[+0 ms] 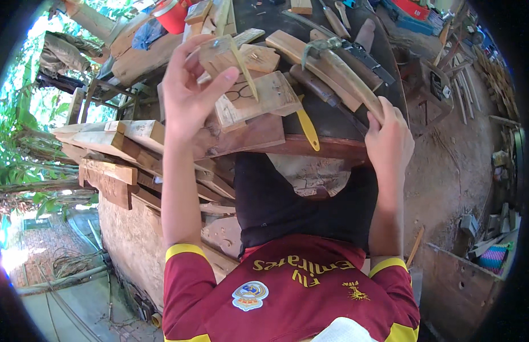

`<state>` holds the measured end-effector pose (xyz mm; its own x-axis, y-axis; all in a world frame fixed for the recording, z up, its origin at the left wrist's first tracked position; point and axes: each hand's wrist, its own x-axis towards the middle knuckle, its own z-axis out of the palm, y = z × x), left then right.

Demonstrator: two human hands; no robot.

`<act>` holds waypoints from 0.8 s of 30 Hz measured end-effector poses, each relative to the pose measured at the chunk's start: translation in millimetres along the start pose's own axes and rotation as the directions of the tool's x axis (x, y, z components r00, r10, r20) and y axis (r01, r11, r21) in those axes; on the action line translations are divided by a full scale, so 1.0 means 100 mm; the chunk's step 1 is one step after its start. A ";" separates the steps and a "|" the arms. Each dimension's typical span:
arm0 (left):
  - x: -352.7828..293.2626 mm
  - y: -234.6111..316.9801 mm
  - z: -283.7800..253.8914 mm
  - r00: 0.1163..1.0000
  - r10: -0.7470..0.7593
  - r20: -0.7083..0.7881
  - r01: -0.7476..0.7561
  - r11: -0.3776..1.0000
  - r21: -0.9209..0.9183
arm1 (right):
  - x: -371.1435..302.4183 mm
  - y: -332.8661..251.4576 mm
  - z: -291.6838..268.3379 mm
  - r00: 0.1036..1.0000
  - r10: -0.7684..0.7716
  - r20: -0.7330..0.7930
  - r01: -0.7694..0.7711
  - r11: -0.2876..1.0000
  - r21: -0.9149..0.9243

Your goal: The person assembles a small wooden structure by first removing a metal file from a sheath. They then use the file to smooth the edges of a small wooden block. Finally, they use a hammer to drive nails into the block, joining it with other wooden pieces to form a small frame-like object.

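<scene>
My left hand [187, 85], raised over the left part of the dark work table [333, 147], grips a small piece of wood [216, 55] between thumb and fingers. A thin, pale edge or strip runs down its right side. Directly below lies a flat wood block [270, 94] with dark curved lines drawn on it. At the table's right edge, my right hand [390, 134] is closed round the wooden handle of a claw hammer [353, 80]. The hammer's metal head points away from me, over a long wood bar [284, 45].
A yellow handle [308, 128] sticks out toward me beside the block. Dark-handled tools [316, 85] lie near the hammer. Stacked timber [110, 139] stands at the left, and a red bucket [171, 16] sits at the far left. A wooden box [458, 285] stands at the lower right.
</scene>
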<state>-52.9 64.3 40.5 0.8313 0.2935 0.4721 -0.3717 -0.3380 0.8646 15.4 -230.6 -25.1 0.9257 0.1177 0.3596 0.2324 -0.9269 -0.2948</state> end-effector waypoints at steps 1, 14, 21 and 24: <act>0.00 -0.10 0.00 1.000 -0.025 -0.016 0.025 1.000 0.007 | 0.01 0.02 0.01 1.000 0.008 -0.027 -0.007 1.000 0.028; -0.09 -0.36 0.07 0.992 -0.124 -0.020 0.123 0.991 -0.049 | 0.40 -0.47 -0.91 0.955 -0.282 0.090 0.036 0.412 0.910; -0.10 -0.42 0.02 0.996 -0.084 -0.017 0.083 0.995 -0.049 | 0.65 -0.50 -1.30 0.767 -0.520 0.376 0.131 0.701 0.701; -0.09 -0.41 0.04 0.996 -0.091 -0.006 0.089 0.989 -0.115 | 0.52 -0.64 -1.27 0.845 -0.464 0.265 0.094 0.618 0.781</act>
<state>-43.9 71.8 0.2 0.8589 0.3287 0.3927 -0.3407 -0.2056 0.9174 10.7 -210.4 125.1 0.7537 0.6241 0.2061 0.4639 -0.2831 -0.8394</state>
